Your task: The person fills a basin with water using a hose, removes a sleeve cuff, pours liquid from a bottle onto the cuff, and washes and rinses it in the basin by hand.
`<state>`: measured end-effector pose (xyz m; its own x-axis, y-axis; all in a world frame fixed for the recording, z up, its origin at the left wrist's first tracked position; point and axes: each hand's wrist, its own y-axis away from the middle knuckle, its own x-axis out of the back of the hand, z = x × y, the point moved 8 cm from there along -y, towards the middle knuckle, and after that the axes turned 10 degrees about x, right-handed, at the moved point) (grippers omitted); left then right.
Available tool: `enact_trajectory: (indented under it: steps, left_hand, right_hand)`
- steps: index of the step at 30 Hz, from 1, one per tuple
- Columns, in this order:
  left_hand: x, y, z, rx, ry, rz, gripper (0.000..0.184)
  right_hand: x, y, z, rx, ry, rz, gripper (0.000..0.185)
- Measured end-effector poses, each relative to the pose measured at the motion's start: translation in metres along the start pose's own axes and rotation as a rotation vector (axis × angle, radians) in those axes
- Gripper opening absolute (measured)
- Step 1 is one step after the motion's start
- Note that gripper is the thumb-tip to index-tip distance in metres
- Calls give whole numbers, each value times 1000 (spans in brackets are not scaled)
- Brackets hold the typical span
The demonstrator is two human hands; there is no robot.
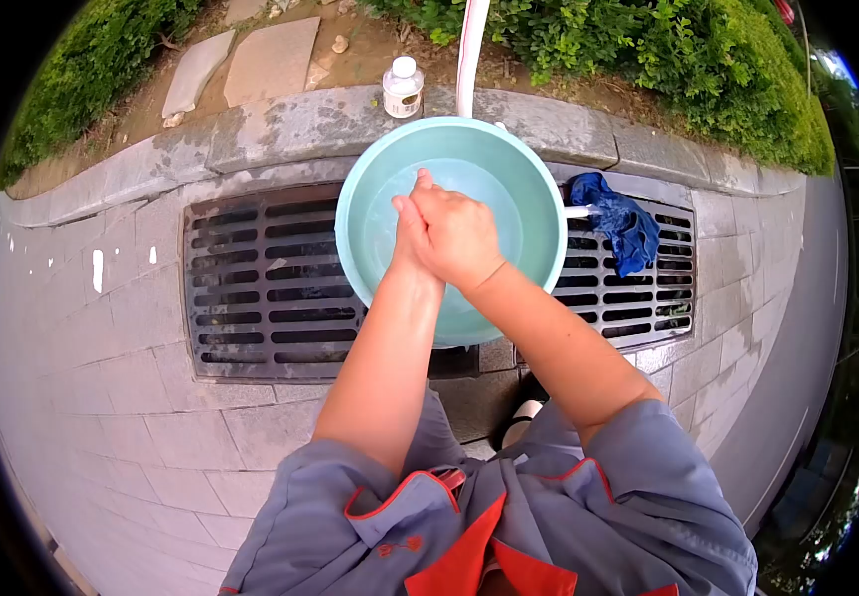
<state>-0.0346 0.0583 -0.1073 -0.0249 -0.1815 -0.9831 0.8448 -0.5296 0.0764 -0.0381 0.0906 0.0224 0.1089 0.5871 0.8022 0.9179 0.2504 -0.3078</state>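
Observation:
My left hand (411, 234) and my right hand (457, 230) are clasped together over a light green basin (350, 214). The right hand wraps across the left one, whose fingers are mostly hidden. Both hands look wet, and I can make out no object between them. Pale bluish water (509, 223) appears to lie in the basin below. To its right, a crumpled dark blue cloth (628, 226) rests on a metal grate, with a short white piece (580, 211) between cloth and basin.
Slotted drain grates (263, 320) extend beneath the basin on both sides. Behind runs a stone curb (281, 134), bearing a white capped bottle (403, 91). A white pipe or hose (471, 55) rises behind the basin. Green bushes (648, 55) grow beyond the curb, and paving (132, 368) surrounds the grates.

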Motion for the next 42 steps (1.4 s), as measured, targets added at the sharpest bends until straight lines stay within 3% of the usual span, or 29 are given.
enact_trajectory:
  steps: [3, 4, 5, 6, 8, 10, 12, 13, 14, 16, 17, 18, 21, 22, 25, 26, 29, 30, 33, 35, 37, 38, 39, 41, 42]
  left_hand:
    - [-17, -2, -19, 148, 90, 616, 28]
    - [-36, 3, -14, 104, 111, 571, 27]
    - [-24, 8, -15, 109, -12, 599, 32]
    - [-10, -13, -22, 144, 95, 20, 34]
    - [-1, -17, -16, 111, 138, -396, 32]
    - [-4, -1, -13, 10, 53, -28, 30]
    - [-6, -8, -23, 73, 70, 371, 32]
    - [-13, -6, -24, 102, 81, 567, 33]
    - [-40, 4, -17, 102, 67, 643, 34]
    - [-20, 0, -6, 83, -4, 418, 32]
    - [-2, 1, 1, 75, -47, 306, 31]
    - [-6, 3, 7, 69, -91, 196, 31]
    - [1, 9, 5, -67, -244, 497, 34]
    - [-25, 8, 1, 23, 128, 703, 43]
    - [-30, -1, 7, 52, 83, 310, 51]
    - [-29, -2, 12, -6, 92, 245, 48]
    - [-49, 2, 35, -123, 55, 268, 50]
    - [-54, 2, 44, -147, -13, 171, 49]
    - [-38, 12, 45, -158, -49, 414, 47]
    - [-23, 14, 28, 59, -19, 543, 45]
    - [-30, 24, 6, 327, 65, 586, 50]
    - [-23, 22, 6, 287, 108, 634, 53]
    - [-17, 14, 3, 311, 134, 475, 52]
    - [-5, 8, -3, 354, 188, 159, 49]
    - [-15, 12, 5, 178, 123, 247, 40]
  right_hand:
    - [0, -12, 33, -155, 101, -21, 38]
    - [6, -18, 34, -177, 138, -13, 41]
    - [5, -6, 9, -50, 143, 8, 39]
    - [2, 18, -26, 59, 124, -22, 39]
    - [0, 27, -44, 175, 85, 19, 39]
    - [-3, 24, -24, 155, 34, 130, 38]
    - [7, -12, 38, -311, 99, -50, 39]
    - [8, -12, 35, -267, 102, -53, 37]
    - [8, -9, 31, -227, 104, -55, 35]
    - [1, 9, -4, -59, 14, 5, 34]
    - [3, 27, -44, 268, 35, 219, 33]
    - [-2, 32, -49, 197, 27, 146, 32]
    - [-9, 6, -10, -50, 53, -42, 32]
    - [-8, -8, 11, -126, 77, -93, 32]
    - [8, -5, 48, -291, -191, 164, 33]
    - [-4, 12, 75, -435, -463, 323, 32]
    - [-20, 65, 34, -1142, -1428, 298, 27]
    - [-15, 64, 38, -1081, -1365, 284, 25]
    - [-3, 64, 56, -890, -1193, 250, 21]
    - [-4, 66, 65, -761, -1081, 235, 20]
    - [29, 39, 33, -253, -480, 267, 17]
    - [35, 39, 4, -29, -225, 226, 17]
    - [38, 41, -36, 194, 31, 181, 18]
    - [15, 53, -74, 287, 8, 30, 12]
    - [3, 57, -88, 322, -1, -26, 12]
